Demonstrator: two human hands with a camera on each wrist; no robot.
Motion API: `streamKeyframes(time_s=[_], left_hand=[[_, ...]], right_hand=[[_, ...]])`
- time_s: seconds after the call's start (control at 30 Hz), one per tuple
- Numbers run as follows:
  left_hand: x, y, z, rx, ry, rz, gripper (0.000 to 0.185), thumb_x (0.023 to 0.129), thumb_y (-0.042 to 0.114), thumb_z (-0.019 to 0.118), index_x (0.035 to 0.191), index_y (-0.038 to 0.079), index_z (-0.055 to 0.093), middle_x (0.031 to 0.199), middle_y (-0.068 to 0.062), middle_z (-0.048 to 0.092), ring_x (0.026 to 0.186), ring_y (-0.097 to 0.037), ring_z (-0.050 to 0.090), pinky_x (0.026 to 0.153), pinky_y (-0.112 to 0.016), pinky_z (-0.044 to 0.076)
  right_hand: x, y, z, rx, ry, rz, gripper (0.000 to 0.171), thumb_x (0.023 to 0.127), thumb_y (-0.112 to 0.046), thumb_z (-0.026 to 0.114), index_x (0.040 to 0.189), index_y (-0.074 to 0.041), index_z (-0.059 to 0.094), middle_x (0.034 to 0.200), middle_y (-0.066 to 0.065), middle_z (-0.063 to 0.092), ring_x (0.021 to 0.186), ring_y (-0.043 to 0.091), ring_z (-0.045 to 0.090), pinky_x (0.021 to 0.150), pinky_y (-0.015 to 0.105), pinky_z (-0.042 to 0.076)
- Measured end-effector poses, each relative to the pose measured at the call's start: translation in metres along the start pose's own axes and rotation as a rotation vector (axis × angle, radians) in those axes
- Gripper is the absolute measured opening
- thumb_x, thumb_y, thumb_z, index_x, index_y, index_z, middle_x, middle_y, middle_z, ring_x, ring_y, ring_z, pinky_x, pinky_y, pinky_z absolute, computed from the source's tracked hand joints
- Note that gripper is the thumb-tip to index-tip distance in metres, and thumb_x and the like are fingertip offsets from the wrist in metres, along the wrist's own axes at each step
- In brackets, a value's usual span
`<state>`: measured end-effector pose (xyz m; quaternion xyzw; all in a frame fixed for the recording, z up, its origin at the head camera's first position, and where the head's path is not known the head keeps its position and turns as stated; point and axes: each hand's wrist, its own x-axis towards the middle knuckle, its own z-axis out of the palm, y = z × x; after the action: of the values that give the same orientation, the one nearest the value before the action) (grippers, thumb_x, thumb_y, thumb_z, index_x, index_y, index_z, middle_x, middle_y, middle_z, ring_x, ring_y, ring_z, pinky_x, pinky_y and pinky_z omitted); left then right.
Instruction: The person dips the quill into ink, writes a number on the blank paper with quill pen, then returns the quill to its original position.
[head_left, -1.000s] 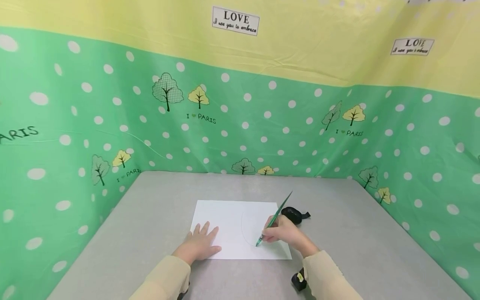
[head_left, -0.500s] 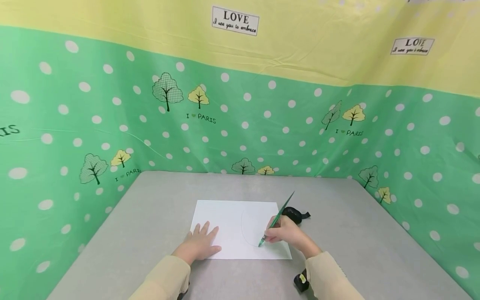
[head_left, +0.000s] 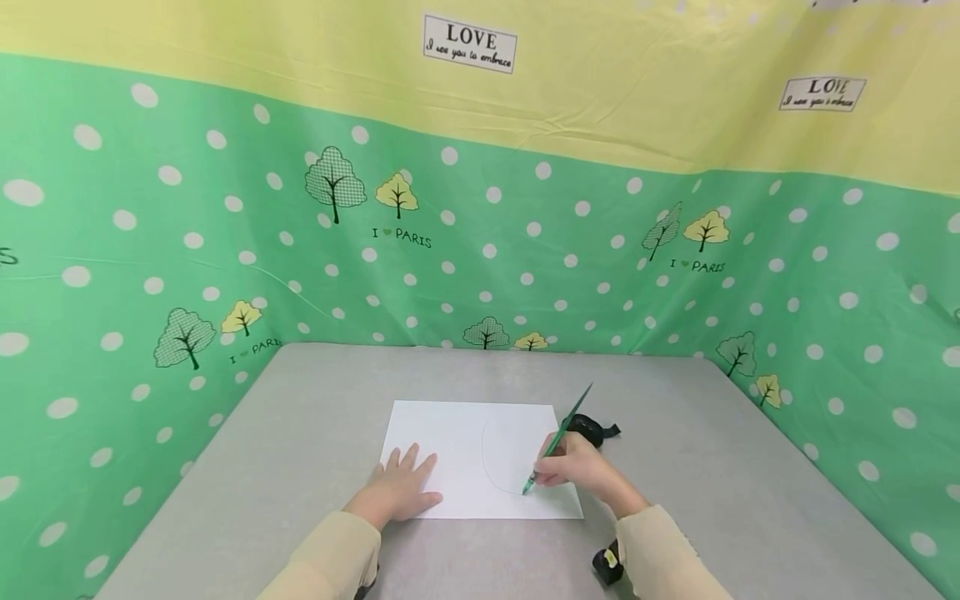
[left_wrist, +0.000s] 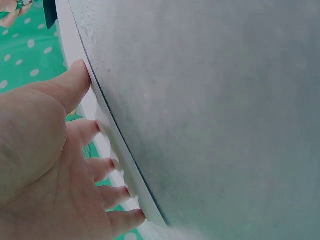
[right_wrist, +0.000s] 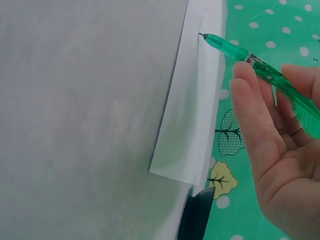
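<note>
A white sheet of paper (head_left: pixel 457 442) lies flat on the grey table. My left hand (head_left: pixel 399 487) rests on its left part with fingers spread; the left wrist view shows the thumb and fingertips (left_wrist: pixel 134 218) pressing on the sheet. My right hand (head_left: pixel 577 467) pinches a green pen (right_wrist: pixel 265 70), which slants up and away to the right. Its tip touches the paper's right half, at the end of a thin curved line (head_left: pixel 483 454) that runs down and bends right. In the right wrist view the dark tip meets that line.
Behind the right hand sits a black rounded object with a strap (head_left: pixel 585 428). A small black device (head_left: pixel 607 563) is at the right sleeve. The grey table (head_left: pixel 337 375) reaches back to a green and yellow printed curtain (head_left: pixel 495 217).
My right hand and the pen have shifted slightly to the right, and the curved line has grown longer along the bottom. The left hand has stayed in place on the paper.
</note>
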<state>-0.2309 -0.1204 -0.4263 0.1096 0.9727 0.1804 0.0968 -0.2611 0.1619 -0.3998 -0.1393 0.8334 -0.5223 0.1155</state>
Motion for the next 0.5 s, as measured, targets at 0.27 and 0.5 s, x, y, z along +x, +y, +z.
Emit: streamKeyframes(time_s=[0.27,0.5], left_hand=[[-0.001,0.001,-0.001,0.001,-0.001,0.001,0.06,0.089,0.035,0.057,0.136,0.002,0.042,0.143,-0.027,0.025,0.13,-0.05,0.014,0.103,-0.062,0.012],[0.0,0.001,-0.001,0.0,-0.002,0.005,0.06,0.088,0.035,0.058,0.136,0.002,0.042,0.143,-0.027,0.025,0.13,-0.05,0.015,0.102,-0.062,0.013]], right_hand=[[0.007,0.015,-0.004,0.012,-0.001,0.008,0.012,0.079,-0.006,0.066,0.079,0.003,0.058,0.074,0.012,0.066,0.07,0.025,0.066,0.064,0.036,0.055],[0.007,0.016,-0.005,0.019,-0.009,-0.002,0.012,0.079,-0.005,0.066,0.078,0.003,0.058,0.073,0.012,0.066,0.069,0.025,0.066,0.064,0.036,0.055]])
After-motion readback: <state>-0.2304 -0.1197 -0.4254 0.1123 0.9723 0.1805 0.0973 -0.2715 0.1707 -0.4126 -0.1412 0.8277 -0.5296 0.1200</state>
